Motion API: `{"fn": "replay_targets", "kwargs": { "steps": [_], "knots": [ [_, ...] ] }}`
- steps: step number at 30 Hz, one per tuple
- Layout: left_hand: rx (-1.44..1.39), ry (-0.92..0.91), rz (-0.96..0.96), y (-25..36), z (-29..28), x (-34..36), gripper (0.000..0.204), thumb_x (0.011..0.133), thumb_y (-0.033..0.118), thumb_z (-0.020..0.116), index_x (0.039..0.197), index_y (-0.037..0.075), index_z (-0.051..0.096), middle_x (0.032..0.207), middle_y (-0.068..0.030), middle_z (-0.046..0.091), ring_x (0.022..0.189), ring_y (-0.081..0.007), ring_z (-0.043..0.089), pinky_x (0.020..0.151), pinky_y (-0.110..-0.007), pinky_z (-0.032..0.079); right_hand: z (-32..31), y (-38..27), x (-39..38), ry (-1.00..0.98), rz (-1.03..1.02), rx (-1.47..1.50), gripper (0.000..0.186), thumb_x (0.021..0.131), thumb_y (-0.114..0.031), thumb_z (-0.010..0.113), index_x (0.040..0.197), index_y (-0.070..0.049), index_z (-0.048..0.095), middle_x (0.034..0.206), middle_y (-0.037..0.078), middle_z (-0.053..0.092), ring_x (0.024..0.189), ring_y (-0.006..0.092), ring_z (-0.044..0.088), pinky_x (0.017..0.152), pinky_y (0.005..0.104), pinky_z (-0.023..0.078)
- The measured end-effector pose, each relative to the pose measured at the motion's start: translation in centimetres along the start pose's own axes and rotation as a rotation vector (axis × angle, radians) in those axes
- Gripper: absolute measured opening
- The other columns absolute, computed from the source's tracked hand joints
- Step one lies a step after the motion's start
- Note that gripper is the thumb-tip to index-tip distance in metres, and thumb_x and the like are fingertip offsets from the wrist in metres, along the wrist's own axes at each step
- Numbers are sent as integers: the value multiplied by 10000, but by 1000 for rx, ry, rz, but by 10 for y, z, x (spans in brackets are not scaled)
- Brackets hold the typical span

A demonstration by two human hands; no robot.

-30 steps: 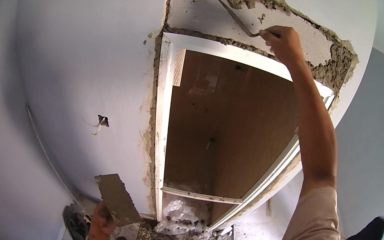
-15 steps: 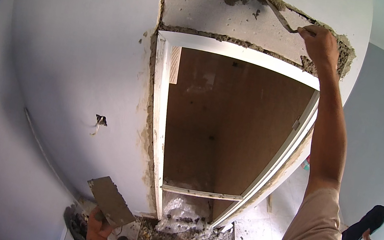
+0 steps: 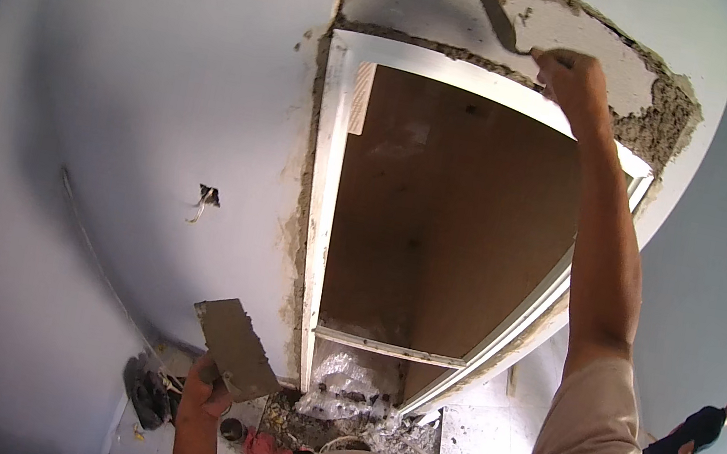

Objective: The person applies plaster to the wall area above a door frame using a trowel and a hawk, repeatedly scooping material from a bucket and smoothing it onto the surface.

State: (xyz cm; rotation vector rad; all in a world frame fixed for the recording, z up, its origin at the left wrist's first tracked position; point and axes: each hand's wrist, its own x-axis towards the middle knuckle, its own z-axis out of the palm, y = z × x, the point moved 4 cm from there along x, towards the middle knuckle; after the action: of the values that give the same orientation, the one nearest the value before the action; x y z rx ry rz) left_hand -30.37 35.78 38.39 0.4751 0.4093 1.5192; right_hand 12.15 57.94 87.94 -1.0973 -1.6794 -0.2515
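My raised right hand (image 3: 576, 88) is closed around the handle of a trowel (image 3: 500, 22). Its dark blade slants across the pale panel (image 3: 562, 26) above the white door frame (image 3: 465, 64), close to a wet mortar patch. Rough grey-brown mortar (image 3: 671, 114) covers the panel's right end, and more runs along its edges. Low on the left, my left hand (image 3: 205, 385) grips a flat rectangular mortar board (image 3: 238, 348) by its lower left side; the board is tilted and grey-brown on its face. The fingers beneath it are partly hidden.
An open wall box with loose wires (image 3: 209, 195) sits left of the frame. Rubble, clear plastic sheeting (image 3: 343, 385), a red cloth (image 3: 264, 447) and a dark bag (image 3: 147, 394) lie on the floor. At far right stands another person (image 3: 687, 438) holding a roll-like object.
My right hand and the trowel have moved left along the panel, and the blade shows more of its face. The whole view has shifted; the mortar board stays in my left hand.
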Motion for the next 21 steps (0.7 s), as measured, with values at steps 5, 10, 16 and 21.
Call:
{"fn": "replay_targets", "kwargs": {
  "steps": [5,10,16,21],
  "knots": [
    [-164,105,-3,-10,-12,-3,467,932,179,595,1330,-50,509,1297,-224,582,1159,-399,596,988,-566,494,57,-44,-30,-215,-48,-236,325,903,-330,678,950,-20,764,870,194,731,786,299,713,736,444,558],
    [-168,154,0,-11,-17,-11,454,938,166,581,1332,-48,508,1291,-216,589,1152,-390,602,994,-568,494,98,-48,-23,-269,-59,-162,349,906,-333,679,953,6,749,714,114,670,621,205,637,626,370,521],
    [-154,212,-21,-13,-26,-10,444,944,181,575,1331,-27,515,1285,-201,596,1149,-375,605,997,-552,497,100,-44,-33,-203,22,-266,358,912,-349,668,939,-1,747,738,117,684,637,214,648,634,369,526],
    [-147,151,-47,-12,-19,-11,434,961,225,556,1334,6,519,1302,-175,593,1175,-357,591,1038,-528,460,47,-10,-45,-140,109,-338,354,912,-386,654,988,-57,763,884,157,733,821,318,712,780,438,552]
  ]
}}
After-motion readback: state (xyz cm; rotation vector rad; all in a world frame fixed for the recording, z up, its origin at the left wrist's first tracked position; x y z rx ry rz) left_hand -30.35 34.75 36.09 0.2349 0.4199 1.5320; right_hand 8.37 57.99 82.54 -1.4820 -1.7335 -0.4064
